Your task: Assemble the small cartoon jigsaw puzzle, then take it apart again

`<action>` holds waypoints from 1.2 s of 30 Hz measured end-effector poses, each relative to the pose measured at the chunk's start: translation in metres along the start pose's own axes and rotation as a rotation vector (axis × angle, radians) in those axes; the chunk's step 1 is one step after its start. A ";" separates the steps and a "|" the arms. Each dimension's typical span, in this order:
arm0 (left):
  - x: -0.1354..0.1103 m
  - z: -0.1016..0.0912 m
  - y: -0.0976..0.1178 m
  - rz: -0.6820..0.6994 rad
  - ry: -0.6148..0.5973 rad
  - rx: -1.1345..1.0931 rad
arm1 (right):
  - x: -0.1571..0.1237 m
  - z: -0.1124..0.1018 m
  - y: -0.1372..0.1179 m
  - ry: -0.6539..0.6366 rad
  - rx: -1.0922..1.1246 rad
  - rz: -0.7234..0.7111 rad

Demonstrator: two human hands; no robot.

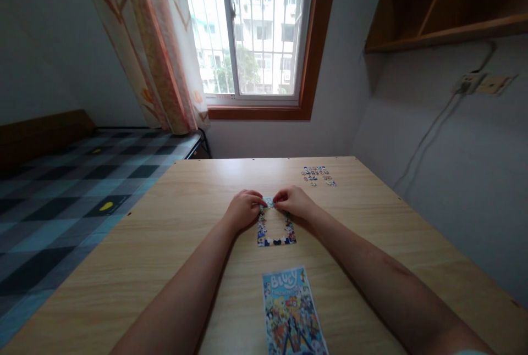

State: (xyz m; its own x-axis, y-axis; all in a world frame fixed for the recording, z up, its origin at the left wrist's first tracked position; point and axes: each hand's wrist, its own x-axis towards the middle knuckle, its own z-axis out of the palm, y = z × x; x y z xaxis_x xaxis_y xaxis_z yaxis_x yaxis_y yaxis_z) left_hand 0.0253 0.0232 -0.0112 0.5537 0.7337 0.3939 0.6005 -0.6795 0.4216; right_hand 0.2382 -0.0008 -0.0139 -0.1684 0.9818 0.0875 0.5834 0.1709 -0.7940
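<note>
On the table lies a jigsaw puzzle border (262, 232), a rectangle of joined edge pieces with bare wood showing in its middle. Its top strip (269, 201) is light blue. My left hand (245, 209) has its fingers bent onto the upper left corner, gripping the border there. My right hand (296, 201) pinches at the upper right part of the top strip, where the fingertips partly hide a puzzle piece. Nearer to me, between my forearms, a colourful Bluey picture sheet or box (291, 308) lies flat.
Loose jigsaw pieces (315, 172) lie grouped at the table's far right. The wooden table (185, 201) meets a bed (103, 179) with a checked cover on the left. A window (264, 31) and curtain (152, 42) are ahead; a shelf (445, 39) hangs on the right wall.
</note>
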 end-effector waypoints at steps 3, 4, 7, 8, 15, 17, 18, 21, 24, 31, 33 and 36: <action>0.000 0.001 -0.001 0.007 0.002 -0.006 | -0.005 0.000 -0.004 0.034 -0.098 -0.043; 0.000 0.001 -0.001 0.008 0.006 -0.007 | -0.005 0.000 -0.006 0.044 -0.121 -0.053; 0.000 0.003 -0.002 0.005 0.015 -0.011 | -0.007 -0.002 -0.009 0.072 -0.177 -0.066; 0.000 0.003 -0.003 0.006 0.017 -0.012 | -0.007 -0.002 -0.010 0.076 -0.192 -0.064; -0.001 0.002 -0.001 -0.002 0.019 -0.012 | -0.012 -0.002 -0.017 0.078 -0.325 -0.087; -0.001 0.002 -0.001 -0.003 0.019 -0.010 | -0.013 -0.002 -0.017 0.074 -0.367 -0.113; -0.001 0.002 -0.001 -0.001 0.017 -0.007 | -0.013 -0.003 -0.017 0.076 -0.381 -0.132; -0.001 0.001 0.000 0.006 0.013 -0.006 | -0.014 -0.004 -0.015 0.087 -0.388 -0.178; 0.000 0.001 0.000 0.005 0.010 -0.005 | -0.015 -0.005 -0.014 0.073 -0.384 -0.169; -0.001 0.002 -0.001 0.000 0.012 -0.001 | -0.017 -0.004 -0.020 0.045 -0.457 -0.148; -0.001 0.002 -0.002 0.004 0.016 0.003 | -0.017 -0.004 -0.022 0.035 -0.495 -0.126; -0.001 0.003 -0.002 0.009 0.018 0.006 | -0.018 -0.005 -0.025 0.025 -0.526 -0.100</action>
State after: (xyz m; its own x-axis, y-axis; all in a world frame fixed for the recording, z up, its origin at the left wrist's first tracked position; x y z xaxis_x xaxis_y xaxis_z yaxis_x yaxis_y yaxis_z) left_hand 0.0254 0.0238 -0.0145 0.5490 0.7272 0.4120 0.5989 -0.6861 0.4130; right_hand 0.2306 -0.0226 0.0068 -0.2283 0.9591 0.1672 0.8858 0.2759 -0.3732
